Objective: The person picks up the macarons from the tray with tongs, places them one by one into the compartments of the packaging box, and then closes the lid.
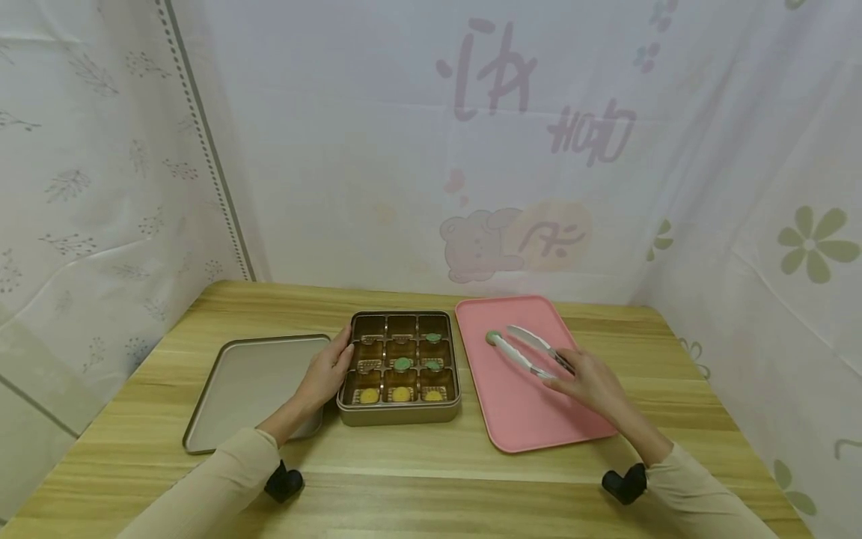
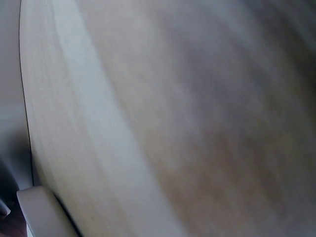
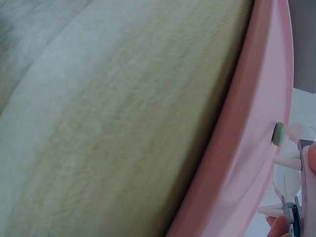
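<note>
My left hand (image 1: 328,368) rests along the left side of a square tin (image 1: 397,414), its fingers at the wall and rim. Inside the tin is a nine-compartment insert. Yellow pieces (image 1: 400,394) sit across the front row. Green pieces (image 1: 402,364) lie in the middle and right of the middle row and at the back right. Over the pink tray (image 1: 518,430), my right hand (image 1: 592,382) grips a pair of tongs (image 1: 515,353) with spread arms. At one arm's tip is a round green piece (image 1: 493,337), also visible beside the tongs in the right wrist view.
A flat metal lid (image 1: 252,382) lies left of the tin, partly under my left forearm. Everything stands on a wood-grain table (image 1: 431,494). Printed cloth (image 1: 350,150) hangs behind it and at both sides. The left wrist view shows mostly blurred tabletop.
</note>
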The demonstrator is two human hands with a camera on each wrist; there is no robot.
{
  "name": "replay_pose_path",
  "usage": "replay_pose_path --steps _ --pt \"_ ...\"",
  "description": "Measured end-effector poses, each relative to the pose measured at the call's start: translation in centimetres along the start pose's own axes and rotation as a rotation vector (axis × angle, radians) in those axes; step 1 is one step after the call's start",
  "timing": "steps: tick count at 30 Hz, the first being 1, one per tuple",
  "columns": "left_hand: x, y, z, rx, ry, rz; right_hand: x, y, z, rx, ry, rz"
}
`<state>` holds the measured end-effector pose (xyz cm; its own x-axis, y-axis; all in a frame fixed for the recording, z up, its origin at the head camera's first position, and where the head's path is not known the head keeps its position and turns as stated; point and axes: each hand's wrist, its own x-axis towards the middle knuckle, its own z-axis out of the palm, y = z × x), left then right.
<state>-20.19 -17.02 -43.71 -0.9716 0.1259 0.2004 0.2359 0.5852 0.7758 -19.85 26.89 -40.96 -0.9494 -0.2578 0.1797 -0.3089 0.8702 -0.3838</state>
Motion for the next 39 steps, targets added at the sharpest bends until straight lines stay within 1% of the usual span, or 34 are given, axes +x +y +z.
replay_pose_path --steps 4,9,19,26,39 --pt "0.0 0.1 0.0 0.002 0.004 0.005 0.1 0.0 0.2 0.004 -0.022 -0.001" --pt "0.0 -0.1 0.1 0.007 0.012 0.011 0.2 0.0 0.6 -0.001 -0.031 -0.012" --pt "-0.1 0.0 0.1 -0.012 -0.002 0.003 0.6 -0.2 0.9 -0.002 -0.048 0.0" --pt "0.0 0.0 0.1 -0.002 0.003 -0.001 0.7 -0.3 0.9 -0.007 -0.046 -0.012" --pt "0.0 -0.1 0.1 -0.017 -0.009 -0.013 1.0 -0.2 1.1 -0.01 -0.041 -0.003"
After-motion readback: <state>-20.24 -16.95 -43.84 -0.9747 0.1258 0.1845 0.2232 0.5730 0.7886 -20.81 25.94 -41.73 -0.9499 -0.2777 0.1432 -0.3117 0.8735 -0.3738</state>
